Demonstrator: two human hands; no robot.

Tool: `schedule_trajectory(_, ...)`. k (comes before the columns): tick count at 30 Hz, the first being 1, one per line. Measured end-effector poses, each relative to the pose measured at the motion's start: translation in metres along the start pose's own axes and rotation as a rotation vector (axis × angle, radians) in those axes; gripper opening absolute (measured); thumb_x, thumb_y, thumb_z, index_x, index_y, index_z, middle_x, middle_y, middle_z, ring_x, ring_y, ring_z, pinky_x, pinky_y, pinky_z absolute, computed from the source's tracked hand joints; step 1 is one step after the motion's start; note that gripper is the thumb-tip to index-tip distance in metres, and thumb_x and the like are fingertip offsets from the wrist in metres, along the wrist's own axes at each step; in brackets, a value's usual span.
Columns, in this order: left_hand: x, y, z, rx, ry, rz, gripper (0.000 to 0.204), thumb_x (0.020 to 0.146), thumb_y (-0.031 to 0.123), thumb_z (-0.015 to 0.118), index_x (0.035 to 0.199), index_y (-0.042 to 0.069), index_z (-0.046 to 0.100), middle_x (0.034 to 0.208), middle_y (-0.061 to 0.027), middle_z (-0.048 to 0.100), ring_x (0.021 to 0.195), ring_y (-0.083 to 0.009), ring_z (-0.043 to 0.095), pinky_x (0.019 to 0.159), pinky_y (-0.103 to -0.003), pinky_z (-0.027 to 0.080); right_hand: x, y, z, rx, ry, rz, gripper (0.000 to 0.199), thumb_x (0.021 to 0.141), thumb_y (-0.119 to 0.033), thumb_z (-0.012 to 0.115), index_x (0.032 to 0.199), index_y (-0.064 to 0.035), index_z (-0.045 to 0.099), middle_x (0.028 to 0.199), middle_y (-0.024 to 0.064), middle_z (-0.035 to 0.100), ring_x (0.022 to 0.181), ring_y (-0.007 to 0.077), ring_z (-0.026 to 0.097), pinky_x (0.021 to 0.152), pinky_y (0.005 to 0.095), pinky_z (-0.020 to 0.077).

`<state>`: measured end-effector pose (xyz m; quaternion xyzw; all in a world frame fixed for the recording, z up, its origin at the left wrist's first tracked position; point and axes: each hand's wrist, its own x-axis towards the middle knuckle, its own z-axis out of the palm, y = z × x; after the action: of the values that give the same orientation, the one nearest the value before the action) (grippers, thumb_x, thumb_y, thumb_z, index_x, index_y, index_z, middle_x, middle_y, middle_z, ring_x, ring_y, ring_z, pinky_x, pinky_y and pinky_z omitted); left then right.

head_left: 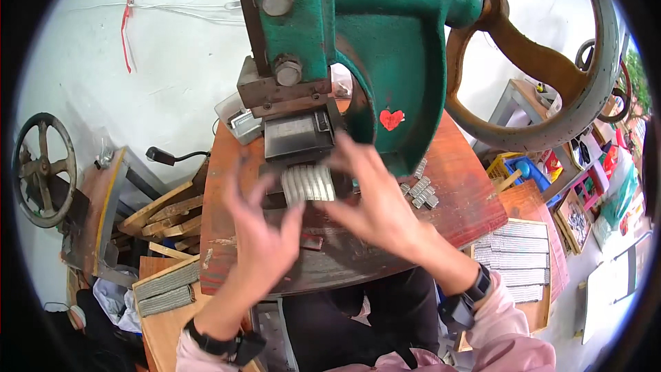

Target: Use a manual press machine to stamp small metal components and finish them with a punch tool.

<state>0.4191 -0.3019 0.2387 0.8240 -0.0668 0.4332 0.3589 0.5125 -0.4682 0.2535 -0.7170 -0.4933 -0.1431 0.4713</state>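
Note:
A row of silvery, ridged metal strips (308, 184) lies side by side at the front of a green press (392, 48), just below its dark metal die block (296, 136). To the left of the strips is my left hand (265, 231), fingers spread and smeared by motion, its thumb close to their near edge. My right hand (375, 203) comes in from the other side, open, with its thumb by the strips' near right corner and its blurred fingers beside the die. Whether either hand touches the strips I cannot tell.
Small metal pieces (420, 193) lie in a cluster on the red-brown table (458, 200). A large handwheel (530, 131) overhangs at the right. Trays of ridged strips (513, 258) (169, 289) stand low on both sides. A clear plastic box (237, 118) sits behind the press's left side.

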Motion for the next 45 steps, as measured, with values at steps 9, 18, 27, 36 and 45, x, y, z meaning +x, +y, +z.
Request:
schedule_trajectory(9,0.102,-0.057,0.023,0.103,-0.1,-0.299,0.095,0.073,0.002,0.071,0.139,-0.008,0.002,0.123,-0.0287,0.049,0.113,-0.04,0.054,0.094,-0.043,0.043,0.093,0.048,0.028,-0.033,0.151,0.388,0.081,0.069,-0.008,0.076,0.135,0.0077,0.031,0.128,0.0288,0.045,0.124,0.0431,0.041,0.102,0.0452,0.0351)
schedule_trajectory(18,-0.004,-0.053,-0.063,0.437,-0.62,-0.178,0.051,0.075,0.017,0.073,0.121,0.004,0.053,0.115,-0.0203,0.06,0.108,-0.0397,0.056,0.088,-0.041,0.045,0.087,0.055,0.029,-0.154,0.224,0.319,0.053,0.074,-0.012,0.073,0.118,0.0033,0.047,0.116,0.0244,0.051,0.112,0.0393,0.047,0.095,0.0437,0.0382)
schedule_trajectory(27,0.031,-0.033,-0.056,0.296,-0.163,-0.09,0.026,0.08,0.011,0.067,0.104,0.003,0.064,0.093,-0.0143,0.063,0.085,-0.0333,0.057,0.079,-0.039,0.046,0.077,0.033,0.02,-0.192,0.21,0.264,0.052,0.081,-0.012,0.064,0.126,0.0052,0.043,0.123,0.028,0.049,0.119,0.0435,0.043,0.099,0.0452,0.0355)
schedule_trajectory(36,0.089,-0.042,-0.021,0.577,-0.319,-0.393,0.036,0.081,0.034,0.069,0.102,0.005,0.065,0.102,-0.0136,0.061,0.09,-0.0251,0.059,0.081,-0.04,0.043,-0.004,-0.028,-0.069,-0.395,0.006,0.03,0.056,0.083,-0.003,0.061,0.133,0.0058,0.036,0.125,0.0289,0.043,0.115,0.0431,0.045,0.099,0.0451,0.0388)
schedule_trajectory(45,0.089,-0.037,0.001,0.725,-0.48,-0.389,0.052,0.091,0.047,0.049,0.136,0.023,0.048,0.147,-0.0232,0.028,0.139,-0.0436,0.01,0.103,-0.068,0.007,0.003,-0.072,-0.162,-0.628,0.219,-0.062,0.047,0.083,0.0,0.062,0.128,-0.0022,0.049,0.123,0.0169,0.054,0.113,0.0286,0.054,0.094,0.0372,0.0453)
